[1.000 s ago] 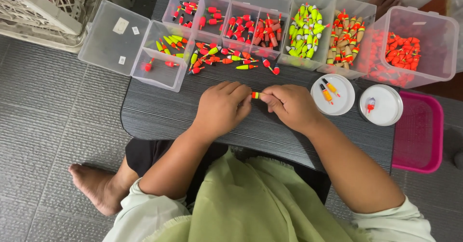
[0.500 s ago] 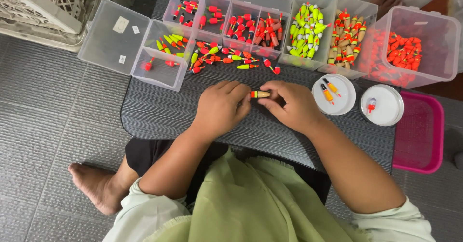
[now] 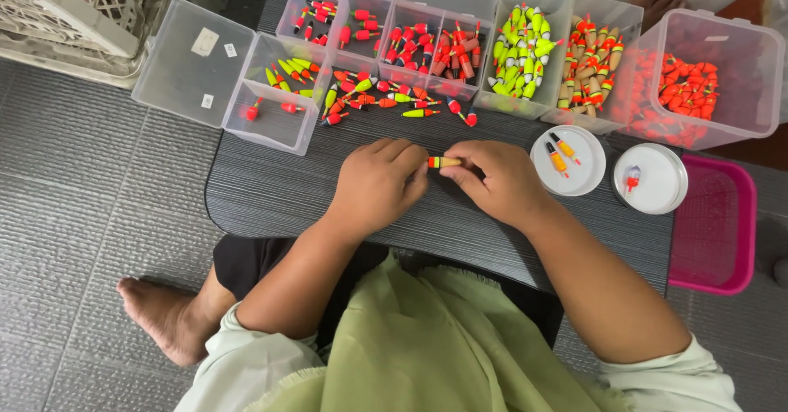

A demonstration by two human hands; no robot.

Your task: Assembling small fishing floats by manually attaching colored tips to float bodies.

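Observation:
A small fishing float (image 3: 444, 162) with an orange, black and yellow body lies level between my two hands, just above the dark table (image 3: 271, 199). My left hand (image 3: 377, 184) pinches its left end and my right hand (image 3: 497, 180) pinches its right end. Both hands rest near the middle of the table. Loose red, yellow and green floats (image 3: 386, 100) are scattered on the table just beyond my hands.
Clear plastic boxes of floats line the far edge: red-black ones (image 3: 435, 47), yellow-green ones (image 3: 525, 38), brown ones (image 3: 591, 59), orange ones (image 3: 689, 84). An open box with its lid (image 3: 193, 59) is at the left. Two white round lids (image 3: 568, 162) (image 3: 650, 178) and a pink basket (image 3: 714, 223) sit at the right.
The float between my fingers has shifted slightly and shows more of its length now. My hands stay in the same spot.

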